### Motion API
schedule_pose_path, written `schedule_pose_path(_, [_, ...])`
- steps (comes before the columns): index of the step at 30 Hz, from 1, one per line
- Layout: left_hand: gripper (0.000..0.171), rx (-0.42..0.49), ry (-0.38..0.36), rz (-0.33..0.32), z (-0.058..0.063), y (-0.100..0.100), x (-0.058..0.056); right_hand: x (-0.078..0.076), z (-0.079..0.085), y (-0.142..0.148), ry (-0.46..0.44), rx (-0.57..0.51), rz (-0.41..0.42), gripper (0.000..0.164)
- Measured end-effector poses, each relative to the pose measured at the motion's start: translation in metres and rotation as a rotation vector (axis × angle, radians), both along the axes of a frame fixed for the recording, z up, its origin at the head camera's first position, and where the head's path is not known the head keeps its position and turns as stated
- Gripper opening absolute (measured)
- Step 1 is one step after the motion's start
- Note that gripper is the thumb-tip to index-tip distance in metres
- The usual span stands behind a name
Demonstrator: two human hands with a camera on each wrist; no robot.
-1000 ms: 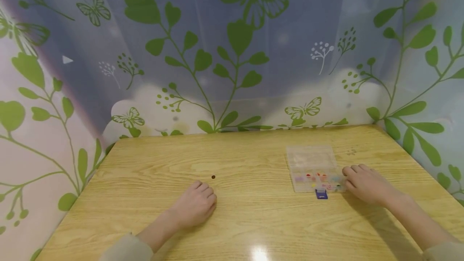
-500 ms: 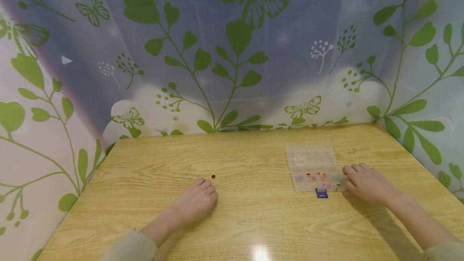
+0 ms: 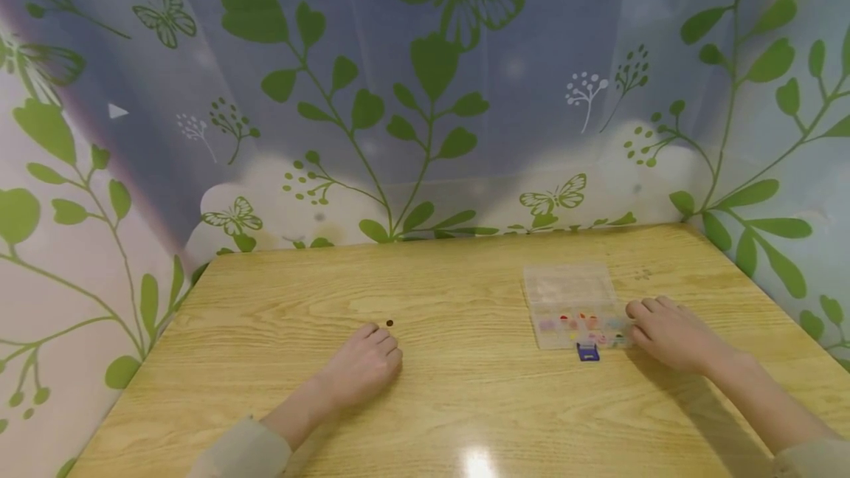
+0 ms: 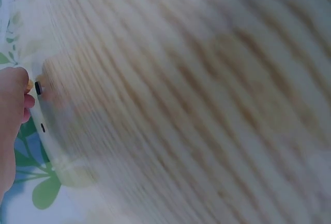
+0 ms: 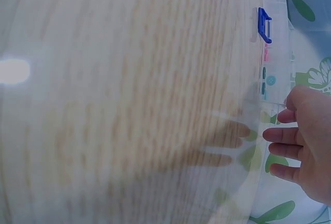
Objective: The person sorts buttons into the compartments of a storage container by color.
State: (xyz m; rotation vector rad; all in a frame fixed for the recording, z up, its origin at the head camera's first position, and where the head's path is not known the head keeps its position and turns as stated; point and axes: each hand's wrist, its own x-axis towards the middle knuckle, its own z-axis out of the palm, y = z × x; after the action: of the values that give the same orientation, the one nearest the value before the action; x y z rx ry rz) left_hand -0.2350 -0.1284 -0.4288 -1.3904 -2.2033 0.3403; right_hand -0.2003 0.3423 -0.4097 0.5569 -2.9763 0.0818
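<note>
My left hand [image 3: 367, 365] rests over the table at left of centre, fingers curled. In the left wrist view, its fingertips seem to pinch a small dark piece [image 4: 38, 88] with an orange bit [image 4: 30, 85] beside it; both are hidden in the head view. Just beyond these fingers lies a small dark round piece [image 3: 389, 323]. My right hand [image 3: 677, 334] is at the right edge of an opened clear plastic compartment box [image 3: 571, 289], fingers loosely bent. Thumb and forefinger are by the box's corner; whether they touch cannot be made out.
The box holds several small coloured pieces [image 3: 592, 322], and a blue latch [image 3: 587, 352] hangs from its front. Behind my right hand lie some tiny clear pieces [image 3: 642, 274]. A leaf-patterned cloth [image 3: 425, 109] borders the wooden table [image 3: 465, 404] at the back and sides.
My left hand has shifted slightly to the right and away from me, nearer the dark round piece. My right hand stays by the box.
</note>
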Motion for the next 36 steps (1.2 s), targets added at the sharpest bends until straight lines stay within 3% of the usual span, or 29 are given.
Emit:
schedule_pose_path(11, [0.007, 0.023, -0.039, -0.007, 0.005, 0.005, -0.001, 0.001, 0.003, -0.002, -0.005, -0.007, -0.007, 0.018])
schedule_pose_path(25, [0.007, 0.053, 0.013, -0.032, 0.024, 0.032, -0.004, 0.000, 0.000, 0.000, -0.014, -0.002, -0.007, 0.018])
schedule_pose_path(36, [0.005, 0.075, 0.074, -0.095, 0.035, 0.059, -0.005, 0.001, 0.000, -0.001, -0.012, -0.009, -0.012, 0.017])
